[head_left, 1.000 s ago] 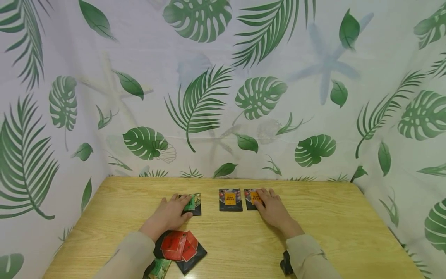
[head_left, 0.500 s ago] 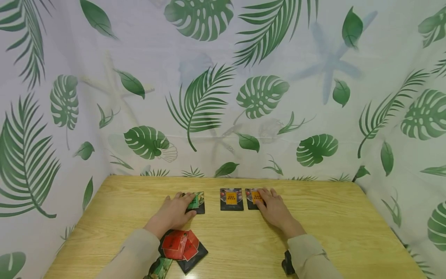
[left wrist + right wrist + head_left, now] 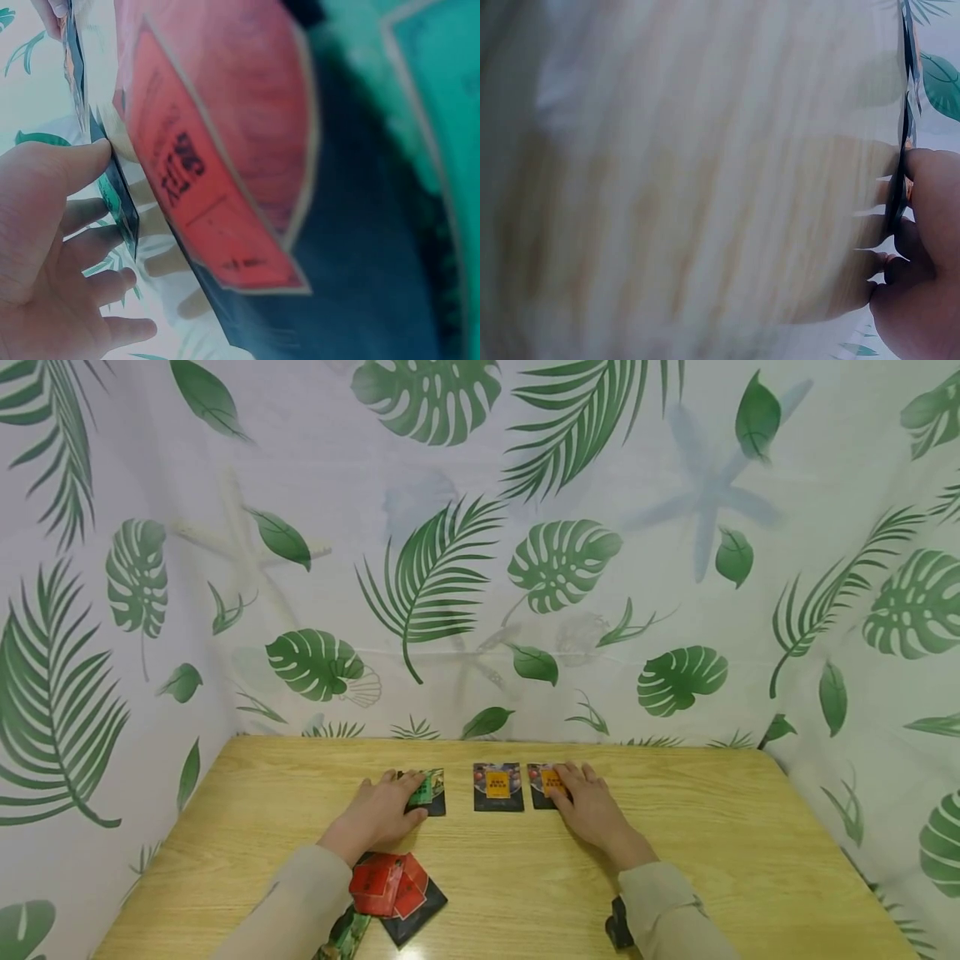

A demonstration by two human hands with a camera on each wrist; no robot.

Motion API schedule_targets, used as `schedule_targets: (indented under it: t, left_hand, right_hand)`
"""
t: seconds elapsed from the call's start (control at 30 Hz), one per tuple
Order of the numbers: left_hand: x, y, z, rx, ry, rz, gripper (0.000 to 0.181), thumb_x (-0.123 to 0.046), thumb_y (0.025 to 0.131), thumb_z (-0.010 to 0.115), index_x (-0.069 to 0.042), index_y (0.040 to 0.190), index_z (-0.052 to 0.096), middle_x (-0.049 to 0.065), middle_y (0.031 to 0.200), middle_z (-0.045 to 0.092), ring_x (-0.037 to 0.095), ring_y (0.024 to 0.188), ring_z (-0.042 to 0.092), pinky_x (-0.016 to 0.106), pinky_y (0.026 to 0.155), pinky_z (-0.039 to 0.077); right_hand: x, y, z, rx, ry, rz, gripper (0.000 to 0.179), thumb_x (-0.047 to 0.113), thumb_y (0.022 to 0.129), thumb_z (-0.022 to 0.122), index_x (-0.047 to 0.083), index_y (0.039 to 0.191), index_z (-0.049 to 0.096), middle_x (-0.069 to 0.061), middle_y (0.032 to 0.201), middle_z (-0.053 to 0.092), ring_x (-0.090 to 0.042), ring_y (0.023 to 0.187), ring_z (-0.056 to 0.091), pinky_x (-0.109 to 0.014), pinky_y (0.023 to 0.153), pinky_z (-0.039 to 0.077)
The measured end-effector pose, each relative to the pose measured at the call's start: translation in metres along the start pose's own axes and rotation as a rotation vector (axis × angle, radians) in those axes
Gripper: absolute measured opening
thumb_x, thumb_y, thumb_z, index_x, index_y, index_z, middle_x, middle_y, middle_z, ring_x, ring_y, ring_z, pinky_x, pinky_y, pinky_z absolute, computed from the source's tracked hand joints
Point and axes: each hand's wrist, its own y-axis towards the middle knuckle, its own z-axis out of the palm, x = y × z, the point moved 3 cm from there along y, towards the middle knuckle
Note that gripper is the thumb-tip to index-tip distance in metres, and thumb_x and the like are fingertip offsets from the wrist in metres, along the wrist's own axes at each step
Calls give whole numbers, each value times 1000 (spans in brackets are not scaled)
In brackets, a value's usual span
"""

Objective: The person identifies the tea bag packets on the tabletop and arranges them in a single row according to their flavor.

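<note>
My left hand (image 3: 378,814) rests on a small dark packet with a green label (image 3: 437,781), which lies flat near the back of the table. In the left wrist view its thumb touches the packet's edge, and the fingers lie on the green face (image 3: 111,196). My right hand (image 3: 596,810) has its fingertips on a dark packet with an orange label (image 3: 538,783), partly covering it. Between the hands lies a second orange-labelled packet (image 3: 498,787), touched by neither hand. The right wrist view shows the fingertips (image 3: 919,161) against the packet's thin edge.
Overlapping red-labelled packets (image 3: 393,889) lie on the wooden table (image 3: 510,877) beside the left forearm. A green packet (image 3: 348,935) sits below them, partly hidden by the sleeve. A black object (image 3: 619,925) is by the right sleeve. A leaf-patterned cloth (image 3: 570,677) stands behind.
My left hand has slid the green-labelled packet to the right and slightly away, narrowing the gap to the middle packet. The right hand and its packet have hardly moved.
</note>
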Motion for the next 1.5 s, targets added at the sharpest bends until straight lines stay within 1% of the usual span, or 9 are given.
schedule_targets:
  t: [0.37,0.63,0.9,1.07,1.27,1.5]
  left_hand:
    - [-5,9,2,21,-28,-7,63,-36,107,63,-12,162,43,14,168,42,47,157,31,73,124,23]
    - [-13,17,4,26,-14,-5,64,-36,106,63,-12,162,44,13,167,43,45,157,32,74,123,25]
    - [-17,22,4,42,-12,-3,64,-37,107,62,-15,163,41,12,169,41,44,158,30,73,124,24]
    - [-16,24,6,56,-16,-3,64,-36,107,62,-16,164,40,11,170,38,44,159,30,73,124,23]
    - [-18,26,6,60,-23,-2,63,-34,107,61,-15,164,41,12,170,38,45,158,31,73,123,25]
    - [-20,27,6,63,-19,-5,63,-33,107,61,-13,164,41,13,170,38,45,158,31,73,123,26]
  right_hand:
    - [-2,2,2,3,12,11,58,29,113,48,-2,161,39,-31,166,33,-57,156,20,-74,124,19]
    - [-2,3,2,-4,-4,7,56,29,113,49,-1,159,42,-31,166,36,-57,156,23,-74,123,22]
    - [1,0,0,-8,0,4,55,28,113,49,-2,159,42,-31,165,36,-57,155,24,-74,123,22]
    - [0,0,0,-14,2,-5,54,27,113,50,-2,158,43,-32,164,37,-58,155,25,-74,123,23]
    - [-1,1,1,-26,2,-16,54,27,113,50,-3,157,44,-33,163,38,-58,154,26,-75,122,24]
    - [-2,0,2,-62,17,-54,53,25,112,51,-6,154,46,-35,160,41,-62,151,28,-78,119,25]
